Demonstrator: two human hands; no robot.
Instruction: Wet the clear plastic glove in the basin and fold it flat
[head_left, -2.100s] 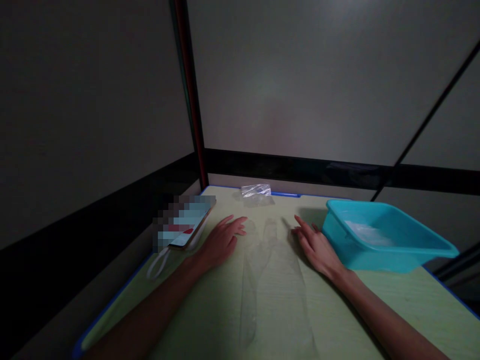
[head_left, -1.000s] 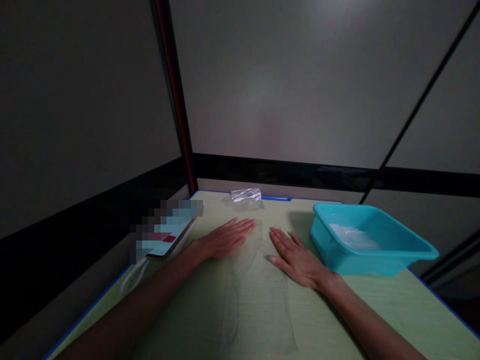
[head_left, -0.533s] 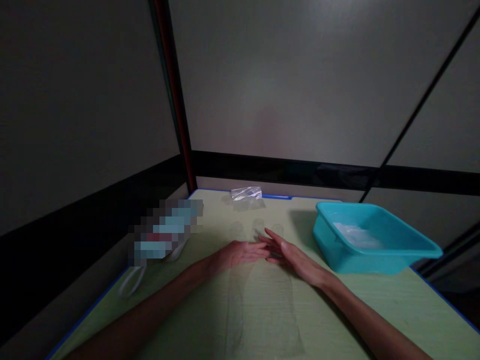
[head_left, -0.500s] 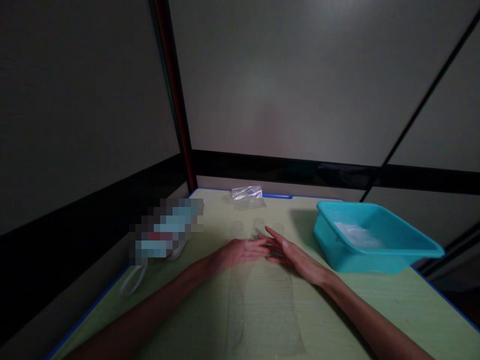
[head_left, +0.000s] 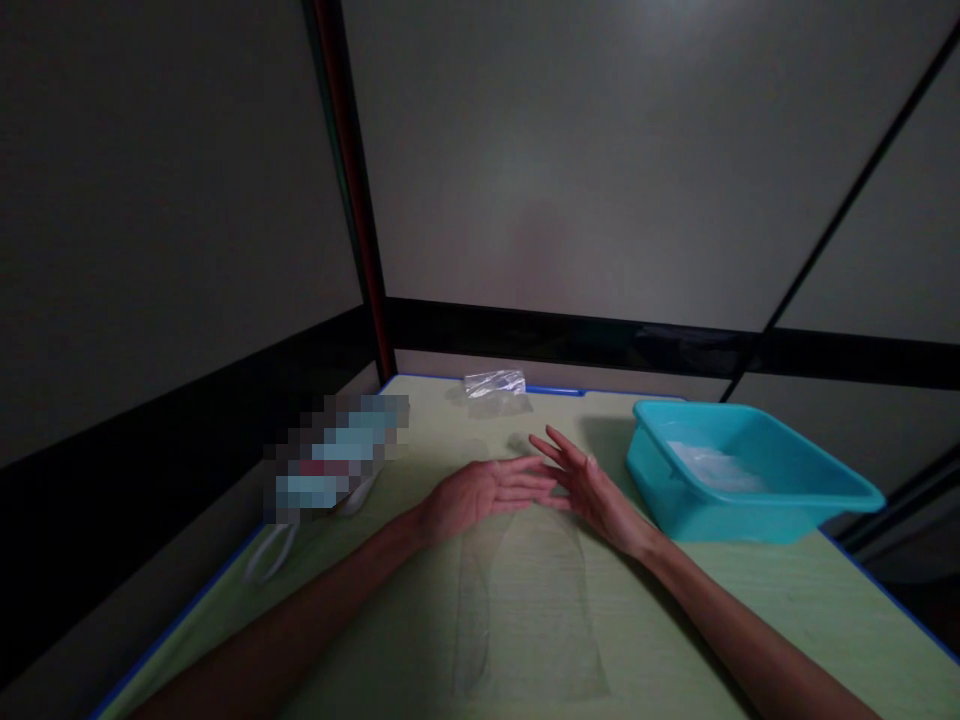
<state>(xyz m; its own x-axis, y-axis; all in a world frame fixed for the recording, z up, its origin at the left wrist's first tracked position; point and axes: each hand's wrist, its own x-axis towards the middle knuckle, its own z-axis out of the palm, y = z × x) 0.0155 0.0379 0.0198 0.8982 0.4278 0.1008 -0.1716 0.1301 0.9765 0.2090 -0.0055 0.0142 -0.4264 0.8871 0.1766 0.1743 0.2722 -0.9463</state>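
Note:
A clear, thin plastic bag [head_left: 536, 615] lies flat on the table in front of me, its far end partly hidden behind my hands. My left hand [head_left: 480, 492] is over the far part of the bag, fingers stretched out to the right and palm partly showing. From the other side my right hand [head_left: 596, 500] reaches in with its fingers spread. The fingertips of both hands overlap in the view; I cannot tell whether they touch each other. Neither hand holds anything that I can see.
On the right stands a turquoise plastic basin [head_left: 757, 515] with pale clear sheets [head_left: 716, 467] inside. Shiny crumpled plastic [head_left: 495, 383] lies at the table's back edge, near a blue strip [head_left: 555, 391]. A blurred-out package [head_left: 337, 455] with a white loop [head_left: 271, 553] is at left.
My left hand has turned so that more of its palm shows. The fingers of my right hand have lifted and spread wider. The basin and the bag have stayed in place.

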